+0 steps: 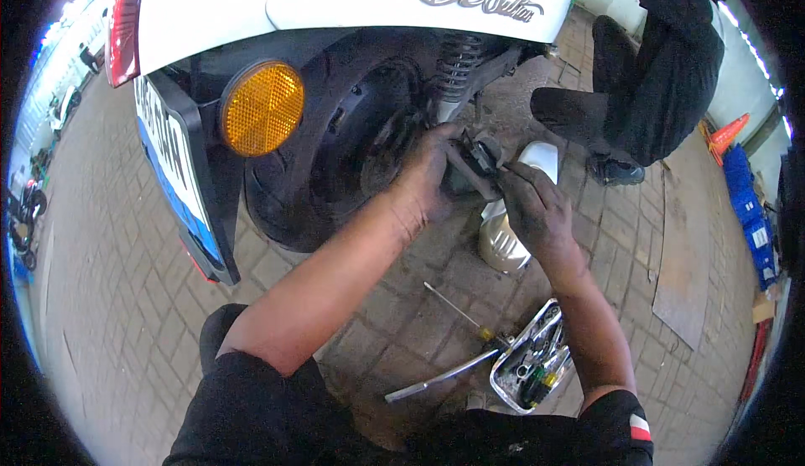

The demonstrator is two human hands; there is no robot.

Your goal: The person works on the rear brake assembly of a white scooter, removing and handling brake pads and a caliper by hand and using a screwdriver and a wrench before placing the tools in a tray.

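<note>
Beside the rear wheel (356, 135) of a white scooter (352, 0), my left hand (426, 172) is closed around a dark, blocky part (472, 166). Its exact kind cannot be made out. My right hand (537, 208) meets the same part from the right, its fingers pinched together at the part's edge; whether a small piece sits between them is hidden. Just above my left hand is the scooter's coil-spring shock absorber (458, 67). Below the part, a pale metallic cover (503, 244) with slots rests on the paving, partly behind my right hand.
A white-rimmed tray (496, 386) of hand tools lies near my right forearm, with a screwdriver (457, 308) and a long metal bar (440, 377) beside it. An orange round reflector (262, 109) juts out at left. Another person (662, 88) crouches at far right, near a flat board (683, 256).
</note>
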